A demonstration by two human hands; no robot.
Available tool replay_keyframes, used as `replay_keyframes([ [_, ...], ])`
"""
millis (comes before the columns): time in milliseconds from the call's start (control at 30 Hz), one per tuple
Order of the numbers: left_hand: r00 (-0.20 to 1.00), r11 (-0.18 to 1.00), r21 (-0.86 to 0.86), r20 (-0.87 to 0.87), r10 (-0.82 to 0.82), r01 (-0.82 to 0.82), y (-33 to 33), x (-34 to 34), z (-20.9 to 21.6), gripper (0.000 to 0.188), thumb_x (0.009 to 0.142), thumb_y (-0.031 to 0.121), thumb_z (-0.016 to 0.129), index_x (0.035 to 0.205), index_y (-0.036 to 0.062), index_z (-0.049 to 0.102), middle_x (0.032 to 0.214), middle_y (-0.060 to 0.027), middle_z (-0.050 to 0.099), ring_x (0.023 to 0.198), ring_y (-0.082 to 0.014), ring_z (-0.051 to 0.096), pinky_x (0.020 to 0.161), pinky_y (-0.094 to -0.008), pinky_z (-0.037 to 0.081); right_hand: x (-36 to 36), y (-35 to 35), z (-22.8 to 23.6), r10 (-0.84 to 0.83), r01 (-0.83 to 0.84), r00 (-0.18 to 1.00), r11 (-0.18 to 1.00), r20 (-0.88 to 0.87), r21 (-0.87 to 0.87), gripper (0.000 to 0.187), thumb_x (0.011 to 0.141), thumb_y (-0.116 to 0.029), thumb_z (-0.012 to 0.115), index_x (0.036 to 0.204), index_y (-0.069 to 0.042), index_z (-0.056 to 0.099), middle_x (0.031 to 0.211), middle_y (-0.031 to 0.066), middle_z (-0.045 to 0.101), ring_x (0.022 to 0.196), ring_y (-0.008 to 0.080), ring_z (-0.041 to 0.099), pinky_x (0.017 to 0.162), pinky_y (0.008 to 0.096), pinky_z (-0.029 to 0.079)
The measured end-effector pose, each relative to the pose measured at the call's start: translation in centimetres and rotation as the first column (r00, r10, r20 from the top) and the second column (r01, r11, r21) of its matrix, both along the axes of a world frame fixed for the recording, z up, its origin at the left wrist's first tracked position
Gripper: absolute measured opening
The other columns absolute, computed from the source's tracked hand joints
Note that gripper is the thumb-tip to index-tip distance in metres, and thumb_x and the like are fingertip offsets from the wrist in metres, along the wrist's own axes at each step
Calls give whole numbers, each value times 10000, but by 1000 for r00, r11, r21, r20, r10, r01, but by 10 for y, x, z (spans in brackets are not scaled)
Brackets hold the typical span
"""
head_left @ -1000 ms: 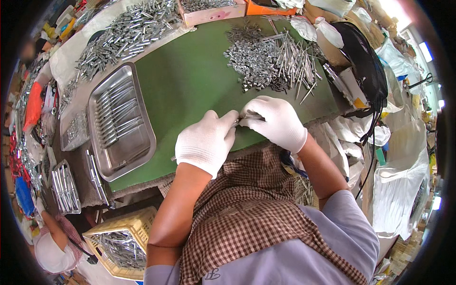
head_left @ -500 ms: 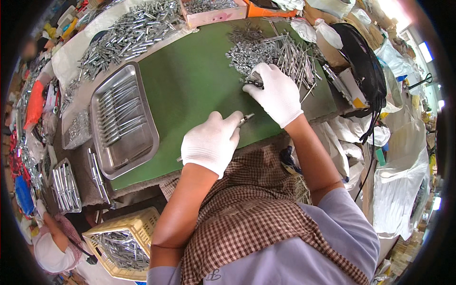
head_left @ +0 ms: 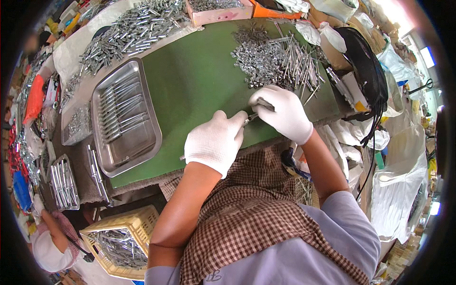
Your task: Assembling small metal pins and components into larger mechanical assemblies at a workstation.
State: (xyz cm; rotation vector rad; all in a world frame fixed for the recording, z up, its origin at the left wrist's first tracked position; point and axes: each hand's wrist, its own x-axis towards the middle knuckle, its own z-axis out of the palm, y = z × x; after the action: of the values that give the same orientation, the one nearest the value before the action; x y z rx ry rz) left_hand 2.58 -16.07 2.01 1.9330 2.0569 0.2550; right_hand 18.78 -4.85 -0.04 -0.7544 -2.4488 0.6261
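Note:
My left hand (head_left: 213,144), in a white knit glove, is closed around a slim metal rod (head_left: 249,118). The rod's tip pokes out past the thumb and forefinger, and its other end shows beside the palm. Also gloved, my right hand (head_left: 285,115) pinches at that tip with its fingers. A small dark metal piece (head_left: 266,104) sits in the right hand; its exact kind is partly hidden. Just beyond lie a heap of small shiny metal fittings (head_left: 261,61) and a pile of thin metal pins (head_left: 300,64) on the green mat (head_left: 190,71).
Left of my hands, a steel tray (head_left: 154,135) holds a row of metal rods. Metal tubes (head_left: 137,28) are heaped at the far left, beside a pink box (head_left: 221,14) of small parts. A yellow crate (head_left: 152,218) of metal parts stands below the table edge. Another person (head_left: 54,247) is at lower left.
My right hand has come back from the heap of fittings toward me, and its fingers now meet the rod's tip. The left hand has stayed nearly in place, still holding the rod.

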Motion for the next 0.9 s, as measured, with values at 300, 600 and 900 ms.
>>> replay_keyframes([
  [300,1000,998,56,5,-9,8,-3,0,-5,254,890,273,554,1138,266,605,802,-117,567,664,-326,637,598,-441,523,-1,-20,8,46,-55,996,992,-77,-110,197,749,-25,608,931,-80,555,822,105,598,756,304,611,676,380,491],
  [600,999,999,7,-20,-37,37,0,0,-3,244,909,280,540,1145,258,597,825,-118,559,658,-327,630,596,-437,524,-4,-19,16,54,-48,997,994,60,-99,160,758,-54,568,915,-61,537,820,131,592,783,340,607,687,424,479],
  [900,986,994,-33,-128,-108,104,2,-1,0,290,941,294,519,1230,287,530,801,-133,559,643,-343,629,573,-450,522,4,-16,24,21,-36,998,962,-58,-270,252,818,-90,622,1067,-92,586,846,47,607,709,193,602,649,319,483],
])
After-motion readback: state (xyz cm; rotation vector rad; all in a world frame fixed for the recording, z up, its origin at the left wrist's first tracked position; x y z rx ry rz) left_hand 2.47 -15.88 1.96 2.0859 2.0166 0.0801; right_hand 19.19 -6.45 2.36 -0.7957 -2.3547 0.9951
